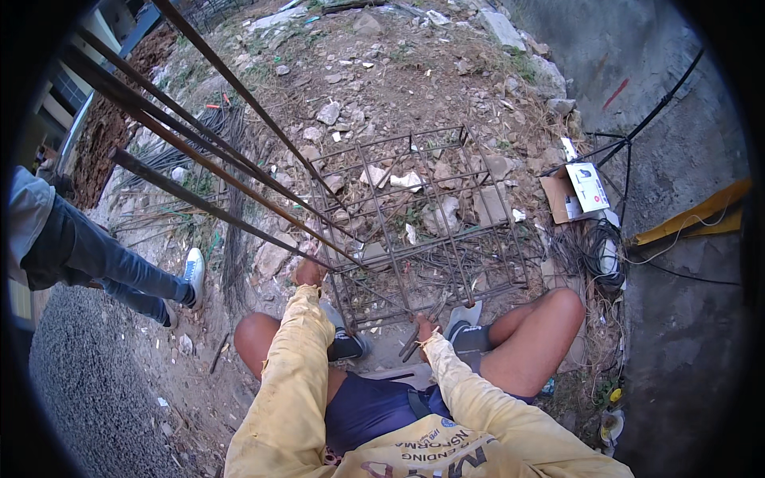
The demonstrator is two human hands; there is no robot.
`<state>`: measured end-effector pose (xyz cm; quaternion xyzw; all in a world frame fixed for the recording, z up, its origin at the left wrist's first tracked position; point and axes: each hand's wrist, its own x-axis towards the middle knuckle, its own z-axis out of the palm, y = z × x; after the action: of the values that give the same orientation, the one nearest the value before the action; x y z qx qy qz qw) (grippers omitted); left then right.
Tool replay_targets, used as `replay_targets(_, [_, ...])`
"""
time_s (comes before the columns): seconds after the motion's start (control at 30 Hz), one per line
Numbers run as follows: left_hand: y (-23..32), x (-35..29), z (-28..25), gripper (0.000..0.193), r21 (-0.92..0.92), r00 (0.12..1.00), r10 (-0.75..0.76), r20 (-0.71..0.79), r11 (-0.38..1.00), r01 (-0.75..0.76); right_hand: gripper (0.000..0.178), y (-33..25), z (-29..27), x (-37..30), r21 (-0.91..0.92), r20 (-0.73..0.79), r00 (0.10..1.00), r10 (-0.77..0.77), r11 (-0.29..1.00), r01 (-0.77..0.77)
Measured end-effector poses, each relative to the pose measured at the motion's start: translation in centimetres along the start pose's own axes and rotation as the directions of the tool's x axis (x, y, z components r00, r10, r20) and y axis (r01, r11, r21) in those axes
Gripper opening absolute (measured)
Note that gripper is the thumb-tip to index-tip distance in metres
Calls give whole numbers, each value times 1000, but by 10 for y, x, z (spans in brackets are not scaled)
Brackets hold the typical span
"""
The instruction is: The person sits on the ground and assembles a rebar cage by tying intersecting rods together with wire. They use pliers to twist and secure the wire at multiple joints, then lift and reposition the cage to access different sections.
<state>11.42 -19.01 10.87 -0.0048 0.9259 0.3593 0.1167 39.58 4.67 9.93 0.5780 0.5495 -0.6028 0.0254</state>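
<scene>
A rebar cage lies on the rubble in front of me, its near end between my feet. Long steel bars slant from its left side toward the upper left. My left hand is closed at the cage's near left corner, around the lower end of a bar; its fingers are partly hidden. Low at the cage's near edge, my right hand grips pincers, whose handles stick out below the fist. The pincers' jaws point toward the near bars; whether they touch wire is too small to tell.
A person in jeans stands at the left, beside a gravel pile. Thin wire bundles lie left of the cage. At the right are an open cardboard box, a coil of black cable and a concrete wall.
</scene>
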Motion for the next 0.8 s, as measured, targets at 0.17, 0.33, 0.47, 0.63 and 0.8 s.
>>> replay_targets(0.17, [-79,65,17,46,-522,892,-353,283,723,452,77,-27,16,-37,14,108,994,-8,1000,6])
replay_targets(0.33, [-65,66,50,54,-637,820,-211,532,539,552,78,-47,14,-32,43,160,984,78,995,-85])
replay_targets(0.47, [-16,51,53,53,-500,836,-298,460,692,521,58,-33,14,-24,113,14,999,-38,993,36])
replay_targets(0.63, [-17,54,23,51,-196,982,-68,179,975,103,19,-37,22,-24,311,1,985,-170,937,161])
replay_targets(0.8, [70,34,9,39,-755,933,-154,326,551,355,21,-66,0,-29,385,-164,939,-302,857,343])
